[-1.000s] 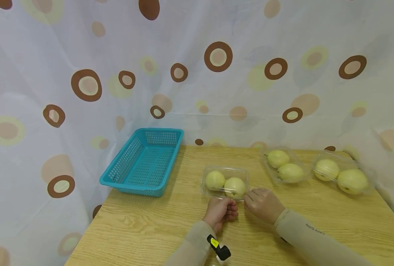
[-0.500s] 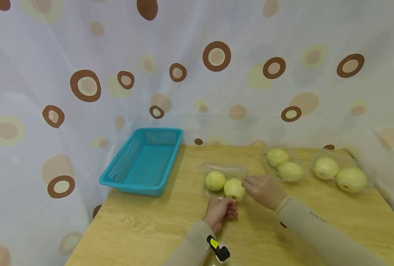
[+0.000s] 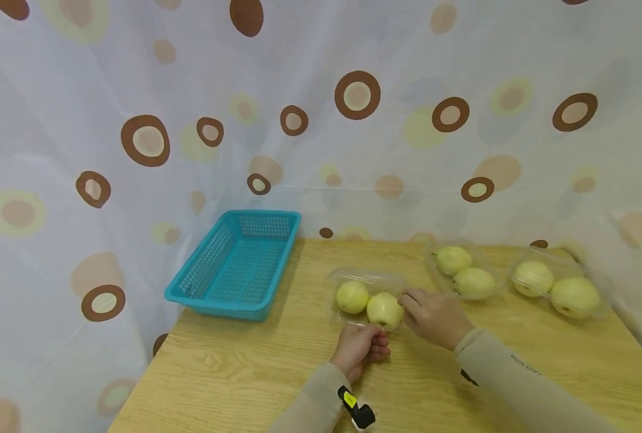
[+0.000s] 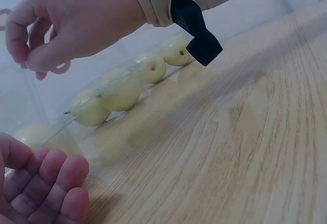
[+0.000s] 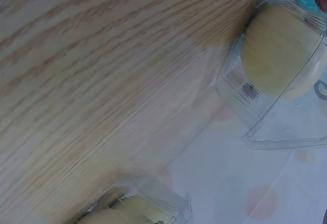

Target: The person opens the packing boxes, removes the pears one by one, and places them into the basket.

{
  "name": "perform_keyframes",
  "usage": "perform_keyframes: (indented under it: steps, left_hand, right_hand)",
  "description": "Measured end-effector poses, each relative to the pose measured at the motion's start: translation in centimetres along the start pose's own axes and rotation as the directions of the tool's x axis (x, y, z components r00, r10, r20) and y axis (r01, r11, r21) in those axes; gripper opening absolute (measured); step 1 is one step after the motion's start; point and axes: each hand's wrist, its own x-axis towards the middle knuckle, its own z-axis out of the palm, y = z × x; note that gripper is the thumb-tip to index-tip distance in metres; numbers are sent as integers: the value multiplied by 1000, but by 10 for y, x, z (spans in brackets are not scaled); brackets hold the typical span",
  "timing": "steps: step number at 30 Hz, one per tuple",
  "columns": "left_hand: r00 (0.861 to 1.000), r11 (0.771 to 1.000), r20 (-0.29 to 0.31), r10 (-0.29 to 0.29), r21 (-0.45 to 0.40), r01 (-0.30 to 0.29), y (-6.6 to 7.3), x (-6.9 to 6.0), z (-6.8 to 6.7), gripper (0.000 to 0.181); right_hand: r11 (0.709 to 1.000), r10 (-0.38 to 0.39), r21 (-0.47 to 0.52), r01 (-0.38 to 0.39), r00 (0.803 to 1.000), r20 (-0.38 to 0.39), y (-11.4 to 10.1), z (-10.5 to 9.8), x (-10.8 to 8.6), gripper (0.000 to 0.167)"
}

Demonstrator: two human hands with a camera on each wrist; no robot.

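Note:
A clear plastic clamshell box (image 3: 375,278) with two pale yellow-green pears, one on the left (image 3: 352,297) and one on the right (image 3: 384,310), sits mid-table. At its front rim, my left hand (image 3: 357,350) pinches the edge between thumb and curled fingers. My right hand (image 3: 437,317) pinches the lid at the front right corner and holds it raised. In the left wrist view, the right hand (image 4: 84,22) is above the left hand (image 4: 43,185). The right wrist view shows the box side and a pear (image 5: 278,50) through the plastic.
A blue perforated basket (image 3: 245,270) stands at the back left. Toward the back right lie two more clear boxes of pears, one nearer (image 3: 475,282) and one by the right edge (image 3: 574,296). A spotted curtain (image 3: 310,150) hangs behind the table (image 3: 234,367).
My right hand has risen from the box's front edge, and the lid has lifted with it. The left hand stays at the front rim. The pears and basket have not moved.

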Motion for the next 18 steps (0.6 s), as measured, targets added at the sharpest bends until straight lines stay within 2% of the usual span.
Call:
perform_keyframes:
  steps: [3, 7, 10, 14, 16, 18]
  left_hand:
    - [1000, 1000, 4, 4, -1, -4, 0, 0, 1, 17]
    - [1000, 1000, 13, 9, -6, -9, 0, 1, 0, 17]
    - [1000, 1000, 15, 9, -8, -9, -1, 1, 0, 17]
    - [1000, 1000, 12, 9, -10, -9, -2, 1, 0, 18]
    - [1000, 1000, 12, 7, -13, -7, -3, 1, 0, 18]
    - [1000, 1000, 14, 7, -13, -7, -3, 0, 0, 18]
  right_hand:
    - [999, 38, -23, -39, 998, -39, 0, 0, 2, 26]
    - [992, 122, -8, -123, 992, -26, 1, 0, 3, 24]
    - [978, 207, 41, -206, 978, -19, 3, 1, 3, 22]
    - [944, 317, 103, -314, 948, -18, 7, 4, 3, 16]
    - [920, 376, 116, -373, 927, -1, 9, 6, 3, 17]
    - [888, 443, 126, -443, 896, 29, 10, 8, 4, 20]
